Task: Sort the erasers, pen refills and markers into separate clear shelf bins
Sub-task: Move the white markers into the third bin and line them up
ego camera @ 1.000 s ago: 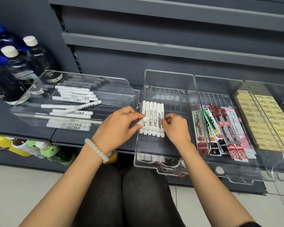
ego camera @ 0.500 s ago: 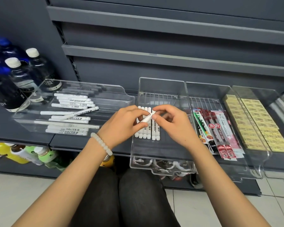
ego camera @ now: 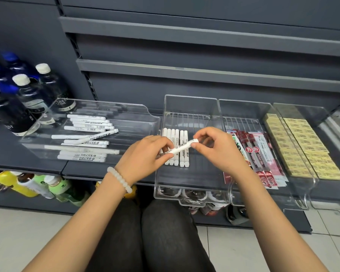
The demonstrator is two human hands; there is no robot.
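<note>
Both hands hold one white marker [ego camera: 182, 147] slantwise above the middle clear bin [ego camera: 190, 179]. My left hand [ego camera: 145, 154] grips its lower end, and my right hand [ego camera: 214, 148] pinches its upper cap end. Under them several white markers [ego camera: 176, 138] lie side by side in that bin. More white markers [ego camera: 86, 134] lie loosely in the wide clear bin [ego camera: 126, 118] on the left. Packaged pen refills [ego camera: 257, 152] fill the bin to the right. Yellow erasers [ego camera: 298, 146] are stacked in rows in the far right bin.
Dark water bottles [ego camera: 22, 99] with white and blue caps stand at the far left of the grey shelf [ego camera: 24, 161]. Coloured drink bottles [ego camera: 31, 185] lie on the shelf below. My knees [ego camera: 145, 232] are close to the shelf front.
The left hand lifted a marker from the left side of the row in the middle bin. The right hand rose from the row and took its cap end. The camera view shifted slightly.
</note>
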